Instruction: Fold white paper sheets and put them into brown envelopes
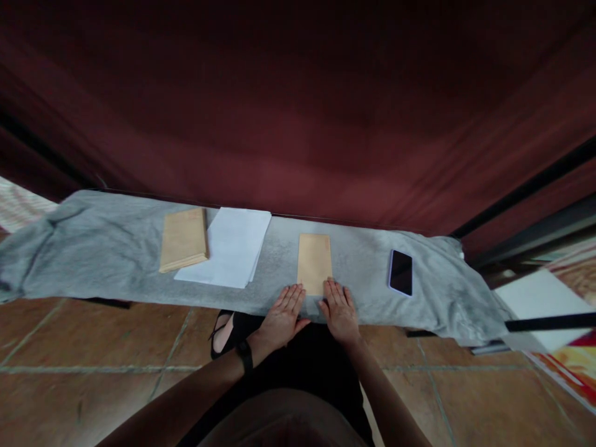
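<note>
A single brown paper envelope point(314, 261) lies flat on the grey cloth in front of me, its long side running away from me. My left hand point(284, 313) rests palm down with fingers stretched out, its fingertips at the envelope's near left corner. At the near right corner lies my right hand point(341, 310), also flat, fingers extended and slightly apart. Neither hand grips anything. To the left, several white paper sheets point(235, 245) lie loosely stacked. A thick stack of brown envelopes point(184, 239) overlaps their left edge.
A phone point(401, 273) with a dark screen lies right of the envelope. Grey cloth point(112, 248) covers the narrow table, hanging over its front edge. A dark red curtain point(298, 143) rises behind it. A white board point(544, 304) stands at the far right, above the tiled floor point(130, 347).
</note>
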`<state>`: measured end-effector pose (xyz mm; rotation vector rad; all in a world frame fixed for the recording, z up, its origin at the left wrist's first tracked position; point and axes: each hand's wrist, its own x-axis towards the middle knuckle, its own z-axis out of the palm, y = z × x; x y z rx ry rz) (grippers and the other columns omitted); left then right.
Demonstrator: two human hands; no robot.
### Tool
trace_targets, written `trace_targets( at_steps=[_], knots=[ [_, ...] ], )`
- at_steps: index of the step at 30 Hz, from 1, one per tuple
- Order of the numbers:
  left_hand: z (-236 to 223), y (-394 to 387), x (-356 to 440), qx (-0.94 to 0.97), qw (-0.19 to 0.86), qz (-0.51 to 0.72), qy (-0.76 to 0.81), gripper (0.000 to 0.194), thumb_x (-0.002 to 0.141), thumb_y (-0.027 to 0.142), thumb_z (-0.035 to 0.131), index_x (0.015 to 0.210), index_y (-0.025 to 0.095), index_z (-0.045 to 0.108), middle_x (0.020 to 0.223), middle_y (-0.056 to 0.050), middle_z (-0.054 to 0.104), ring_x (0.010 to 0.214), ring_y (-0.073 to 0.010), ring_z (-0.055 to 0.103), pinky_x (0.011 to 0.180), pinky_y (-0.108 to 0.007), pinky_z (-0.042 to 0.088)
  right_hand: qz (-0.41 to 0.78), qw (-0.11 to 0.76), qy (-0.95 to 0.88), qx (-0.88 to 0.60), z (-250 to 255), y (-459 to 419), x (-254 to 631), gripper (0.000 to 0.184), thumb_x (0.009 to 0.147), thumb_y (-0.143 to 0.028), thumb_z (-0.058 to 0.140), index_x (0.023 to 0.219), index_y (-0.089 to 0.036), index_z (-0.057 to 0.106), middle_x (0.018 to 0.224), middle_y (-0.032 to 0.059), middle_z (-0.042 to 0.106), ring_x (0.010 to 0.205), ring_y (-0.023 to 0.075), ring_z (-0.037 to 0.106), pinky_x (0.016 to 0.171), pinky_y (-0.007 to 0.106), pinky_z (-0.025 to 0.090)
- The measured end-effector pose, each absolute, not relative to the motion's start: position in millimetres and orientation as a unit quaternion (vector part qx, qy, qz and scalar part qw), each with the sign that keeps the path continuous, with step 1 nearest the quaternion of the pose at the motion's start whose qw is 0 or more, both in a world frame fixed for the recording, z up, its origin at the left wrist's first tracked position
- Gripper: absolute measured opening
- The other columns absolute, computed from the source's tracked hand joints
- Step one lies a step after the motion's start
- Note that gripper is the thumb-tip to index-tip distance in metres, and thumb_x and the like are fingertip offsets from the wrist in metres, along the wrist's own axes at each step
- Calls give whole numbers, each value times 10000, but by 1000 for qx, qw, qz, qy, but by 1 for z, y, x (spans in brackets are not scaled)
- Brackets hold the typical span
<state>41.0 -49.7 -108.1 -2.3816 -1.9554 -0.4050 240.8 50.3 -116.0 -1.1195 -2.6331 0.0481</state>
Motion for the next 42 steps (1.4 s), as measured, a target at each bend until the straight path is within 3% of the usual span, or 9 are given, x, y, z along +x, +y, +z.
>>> trace_targets(
  at_steps=[4,15,26,35,42],
  knots=[
    [-105,-38,47,-772,18,-114,-625,690,1001,497,458,1499,28,366,1571,-236,377,1497,-301,303,1227,-481,274,14,150,-911,-384,-117,50,240,567,1064,-384,311,1560,-112,330,1596,139,362,1448,270,405,1206,474,254],
    [-107,26,52,-780,-41,-102,-616,545,1049,356,248,1557,179,334,1617,-89,357,1519,-199,259,1246,-422,167,14,180,-904,-388,-119,49,238,549,1055,-369,366,1551,-135,360,1560,133,434,1431,265,429,1207,467,255],
    [-115,124,48,-740,-44,-119,-660,601,1021,448,308,1570,204,308,1633,-82,326,1533,-267,202,1231,-590,96,11,209,-896,-392,-116,48,234,571,1048,-393,405,1570,-175,327,1530,119,483,1386,278,491,1178,482,322],
    [-109,168,45,-718,-32,-130,-684,654,997,486,369,1597,266,233,1645,-68,301,1553,-289,112,1225,-616,67,-4,214,-894,-394,-113,48,232,580,1050,-385,400,1585,-193,286,1557,104,442,1392,278,486,1168,481,342],
    [-110,158,45,-711,-48,-133,-689,583,1002,466,372,1548,261,367,1600,-56,398,1535,-281,194,1233,-586,75,-2,211,-895,-394,-112,48,231,565,1049,-382,397,1574,-191,318,1544,106,461,1388,282,490,1171,485,331]
  ],
)
